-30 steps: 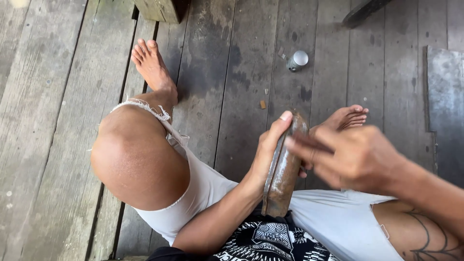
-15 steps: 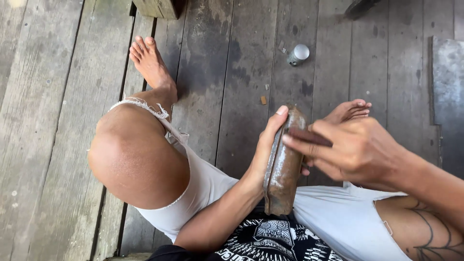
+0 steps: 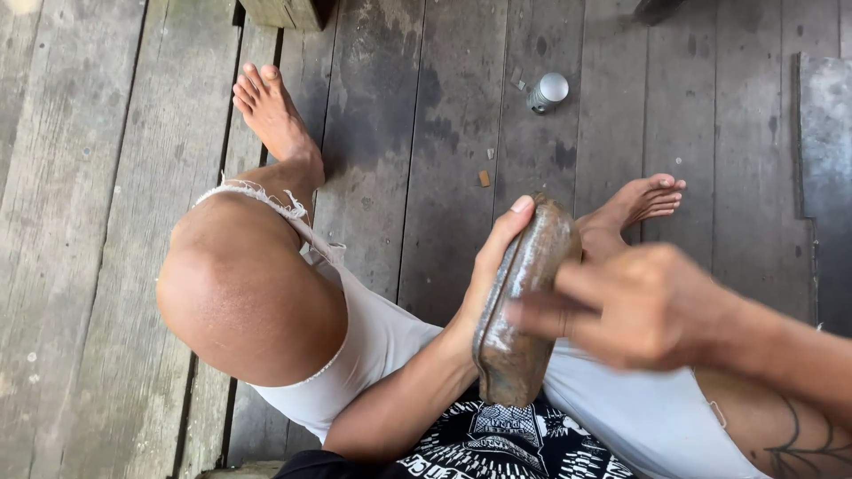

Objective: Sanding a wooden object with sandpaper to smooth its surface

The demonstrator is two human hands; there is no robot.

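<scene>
I sit on a wooden plank floor with my bare legs out in front. My left hand (image 3: 491, 270) grips a flat, oblong brown-grey stone-like block (image 3: 525, 306) from its left edge, thumb up along the top, holding it on edge above my lap. My right hand (image 3: 626, 306) is blurred and lies against the block's right face, fingers stretched across it. Whether it holds anything small is hidden by blur.
A small round metal-capped container (image 3: 548, 91) lies on the dark planks beyond my right foot (image 3: 637, 202). My left knee (image 3: 244, 297) is raised at the left. A grey metal sheet (image 3: 825, 160) lies at the right edge. A wooden post base (image 3: 286, 11) stands at the top.
My right hand has slid along the block's face, toward me and slightly right. The left hand keeps its grip on the block.
</scene>
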